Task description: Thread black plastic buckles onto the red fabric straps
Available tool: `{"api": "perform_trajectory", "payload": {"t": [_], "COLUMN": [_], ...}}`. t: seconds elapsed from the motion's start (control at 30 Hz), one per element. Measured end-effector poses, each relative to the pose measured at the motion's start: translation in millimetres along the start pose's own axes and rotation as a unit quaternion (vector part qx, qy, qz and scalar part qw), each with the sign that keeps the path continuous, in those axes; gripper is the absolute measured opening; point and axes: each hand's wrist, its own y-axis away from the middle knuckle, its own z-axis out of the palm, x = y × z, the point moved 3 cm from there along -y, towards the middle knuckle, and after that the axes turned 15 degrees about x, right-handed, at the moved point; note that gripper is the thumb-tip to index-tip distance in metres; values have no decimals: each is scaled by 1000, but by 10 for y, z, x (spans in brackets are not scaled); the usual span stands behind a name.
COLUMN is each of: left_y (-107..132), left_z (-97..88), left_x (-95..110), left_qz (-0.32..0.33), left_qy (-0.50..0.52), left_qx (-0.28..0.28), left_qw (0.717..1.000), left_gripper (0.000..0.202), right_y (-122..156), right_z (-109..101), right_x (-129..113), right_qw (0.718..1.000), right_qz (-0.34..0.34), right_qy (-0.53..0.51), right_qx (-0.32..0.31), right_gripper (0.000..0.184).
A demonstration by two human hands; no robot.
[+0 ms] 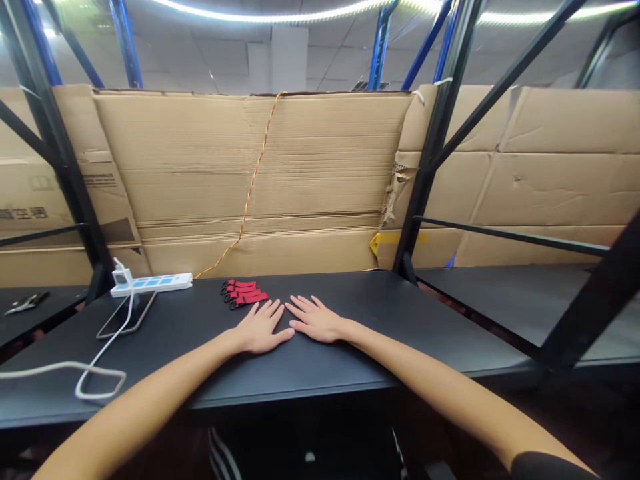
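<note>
My left hand (261,328) and my right hand (315,320) lie palm down side by side on the black table (410,320), fingers stretched out and spread. Neither hand holds anything. Just beyond my left fingertips lies a small stack of red fabric straps with black clips (243,293), not touched by either hand.
A white power strip (153,283) sits at the back left, its white cable (93,373) looping toward the front edge. A phone (126,313) lies flat beside it. Cardboard sheets (310,180) wall the back behind black rack posts (427,160). A red-yellow wire (253,177) hangs down the cardboard.
</note>
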Motion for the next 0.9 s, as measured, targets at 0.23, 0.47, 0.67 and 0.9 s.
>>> {"api": "perform_trajectory", "payload": {"t": [0.23,0.47,0.67,0.9], "left_y": [-1,-5,-3,-7], "left_z": [6,11,9,1], "left_x": [-11,-17,-18,-10], "left_qz": [-1,3,0,-1], "left_qy": [-3,-5,3,13], "left_qx": [-7,-3,-6,-1], "left_qw": [1000,1000,1000,1000], "left_gripper": [84,84,85,84], "right_y": [7,-1,-3,2], "right_z": [-10,-6,6,3], "right_x": [-10,-6,1,5], "right_qw": [1000,1000,1000,1000], "right_qz": [-2,-4,-2,-2], "right_qy": [2,7,2,-3], "right_qx": [1,-4,-2,3], "right_gripper": [73,74,73,73]}}
